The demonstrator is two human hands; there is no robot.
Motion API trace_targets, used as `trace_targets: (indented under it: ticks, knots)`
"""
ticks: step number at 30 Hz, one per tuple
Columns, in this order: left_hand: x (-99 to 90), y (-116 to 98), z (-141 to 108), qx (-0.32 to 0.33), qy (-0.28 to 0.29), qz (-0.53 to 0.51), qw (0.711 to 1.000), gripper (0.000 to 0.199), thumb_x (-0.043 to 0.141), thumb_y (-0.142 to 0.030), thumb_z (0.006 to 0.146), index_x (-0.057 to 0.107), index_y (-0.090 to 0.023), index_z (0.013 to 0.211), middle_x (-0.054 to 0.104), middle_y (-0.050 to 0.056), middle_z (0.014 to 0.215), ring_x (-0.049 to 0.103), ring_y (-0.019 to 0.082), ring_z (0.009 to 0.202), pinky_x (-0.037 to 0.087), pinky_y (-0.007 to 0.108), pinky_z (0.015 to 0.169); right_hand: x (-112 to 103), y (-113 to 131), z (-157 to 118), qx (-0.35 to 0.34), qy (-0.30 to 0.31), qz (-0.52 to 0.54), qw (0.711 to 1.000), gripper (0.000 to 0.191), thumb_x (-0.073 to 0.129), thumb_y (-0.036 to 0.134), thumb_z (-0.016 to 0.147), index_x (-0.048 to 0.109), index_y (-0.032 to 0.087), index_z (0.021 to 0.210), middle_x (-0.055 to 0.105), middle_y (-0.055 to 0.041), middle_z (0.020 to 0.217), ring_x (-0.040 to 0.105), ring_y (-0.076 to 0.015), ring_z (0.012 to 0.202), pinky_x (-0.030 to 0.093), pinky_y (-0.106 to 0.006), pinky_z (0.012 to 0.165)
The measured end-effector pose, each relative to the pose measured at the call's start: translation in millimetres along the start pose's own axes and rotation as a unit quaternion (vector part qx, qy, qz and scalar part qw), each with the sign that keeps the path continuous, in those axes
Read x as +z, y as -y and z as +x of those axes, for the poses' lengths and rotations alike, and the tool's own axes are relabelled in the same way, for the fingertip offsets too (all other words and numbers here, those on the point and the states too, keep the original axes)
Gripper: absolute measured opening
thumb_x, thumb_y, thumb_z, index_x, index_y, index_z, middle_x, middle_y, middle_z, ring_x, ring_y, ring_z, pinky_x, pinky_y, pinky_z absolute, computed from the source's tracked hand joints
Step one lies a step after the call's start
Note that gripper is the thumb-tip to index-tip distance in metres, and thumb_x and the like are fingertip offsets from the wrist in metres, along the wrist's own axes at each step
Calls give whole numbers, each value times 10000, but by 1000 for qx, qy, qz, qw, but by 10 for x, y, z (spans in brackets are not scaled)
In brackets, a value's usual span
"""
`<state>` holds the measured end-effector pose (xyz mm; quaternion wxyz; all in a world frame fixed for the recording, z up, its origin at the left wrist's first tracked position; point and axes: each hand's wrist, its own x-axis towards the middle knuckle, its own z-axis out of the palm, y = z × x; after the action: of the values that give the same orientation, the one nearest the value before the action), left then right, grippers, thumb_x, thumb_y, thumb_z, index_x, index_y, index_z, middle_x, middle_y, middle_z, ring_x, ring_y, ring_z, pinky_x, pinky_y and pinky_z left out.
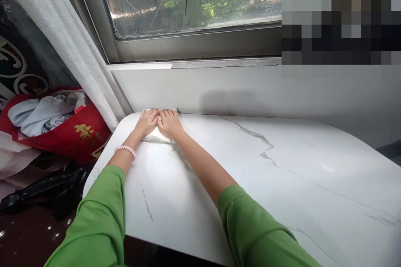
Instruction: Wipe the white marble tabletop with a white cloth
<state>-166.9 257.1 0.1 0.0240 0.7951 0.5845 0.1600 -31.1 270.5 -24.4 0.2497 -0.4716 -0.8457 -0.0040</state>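
Note:
Near the far left end of the white marbled table (pixel 200 187), a folded white cloth (pixel 156 136) lies against the tabletop. Both hands press down on it side by side, touching each other. My left hand (pixel 148 122), with a pink coiled band on its wrist, covers the left part of the cloth. My right hand (pixel 169 123) covers the right part, fingers together and pointing at the wall. The palms hide most of the cloth; its near edge shows below them.
A wall (pixel 194 87) and window frame (pixel 194 46) border the table's far side. At left hangs a white curtain (pixel 62 29), beside a red bag (pixel 62 133) stuffed with clothes (pixel 40 112). A black object (pixel 46 187) lies below the bag. The upper right is pixelated.

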Motion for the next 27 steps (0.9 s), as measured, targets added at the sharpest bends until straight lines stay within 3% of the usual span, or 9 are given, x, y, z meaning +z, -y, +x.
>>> trace_targets:
  ticks: [7, 16, 22, 27]
  knots:
    - [14, 12, 32, -4, 12, 28, 1000, 391, 263, -234, 954, 490, -229, 1273, 495, 47, 1408, 378, 159, 1345, 158, 437, 1166, 28, -34, 30, -6, 1, -4, 1000, 400, 341, 208, 906, 527, 80, 1235, 588, -172, 1246, 466, -277, 1171, 287, -414, 1019]
    - [7, -71, -128, -8, 21, 44, 999, 419, 255, -243, 955, 466, -200, 1315, 438, 62, 1459, 333, 168, 1376, 132, 449, 1172, -4, 0, -123, -15, 6, 4, 1000, 479, 330, 217, 920, 461, 13, 1333, 493, -196, 1396, 393, -279, 1310, 226, -410, 1100]
    - [-49, -233, -467, -2, 31, 51, 998, 427, 259, -248, 953, 460, -227, 1329, 411, 48, 1484, 307, 162, 1394, 133, 442, 1175, -144, 179, -475, -4, 8, 13, 1000, 489, 352, 223, 917, 457, 15, 1347, 465, -208, 1423, 373, -282, 1343, 250, -443, 1102]
    - [-109, -463, -962, 14, 22, 61, 998, 435, 261, -230, 950, 471, -229, 1330, 423, 45, 1478, 326, 159, 1388, 157, 439, 1174, -293, 462, -959, 16, -6, 26, 1000, 515, 343, 250, 918, 456, 14, 1361, 453, -210, 1432, 368, -302, 1350, 256, -473, 1107]
